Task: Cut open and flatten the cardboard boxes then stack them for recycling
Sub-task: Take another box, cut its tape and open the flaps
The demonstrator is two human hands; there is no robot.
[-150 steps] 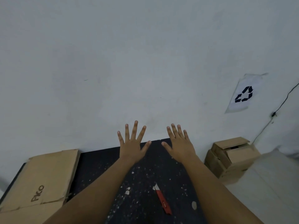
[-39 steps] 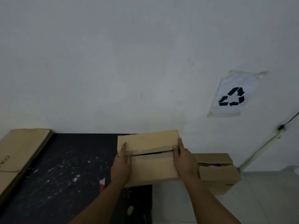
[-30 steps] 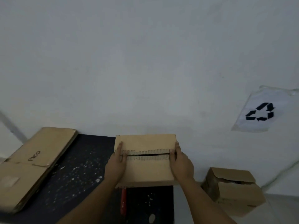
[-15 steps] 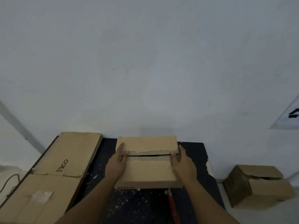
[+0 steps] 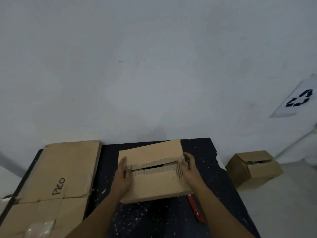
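Both hands hold a cardboard box over the dark speckled table, low in the centre of the frame.

Compared with half a second ago, the box is turned slightly, its far right corner now higher in the frame, and the recycling sign shows again at the right edge. The left hand grips the box's left side, thumb on top; the right hand grips the right side, fingers curled over the edge. The two top flaps meet at a ragged, corrugated seam with a dark gap in the middle. Flattened cardboard marked "Pico" lies at the lower left on the table. A red cutter lies just right of the box's near edge. Another box sits on the floor at right.
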